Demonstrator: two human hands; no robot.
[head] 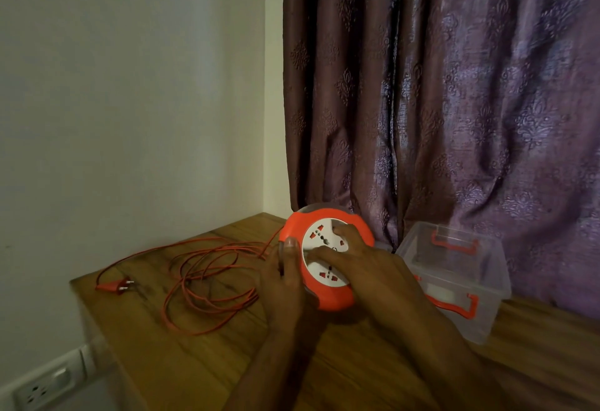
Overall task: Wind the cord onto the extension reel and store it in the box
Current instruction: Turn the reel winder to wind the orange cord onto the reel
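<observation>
The clear box [454,277] on the surface [194,362] looks bare inside. Beside it, the left hand [285,284] grips the reel [328,258]; the right hand's [367,268] fingers curl onto its face, partly hiding it. The cord [207,274] lies loose, plug [115,285] blurred.

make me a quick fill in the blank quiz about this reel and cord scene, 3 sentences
1. The loose cord lies on the wooden table to the ____ of the reel.
2. The clear box beside the reel has clips coloured ____.
3. The plug at the end of the cord lies near the table's ____ edge.

Missing words: left; orange; left
</observation>
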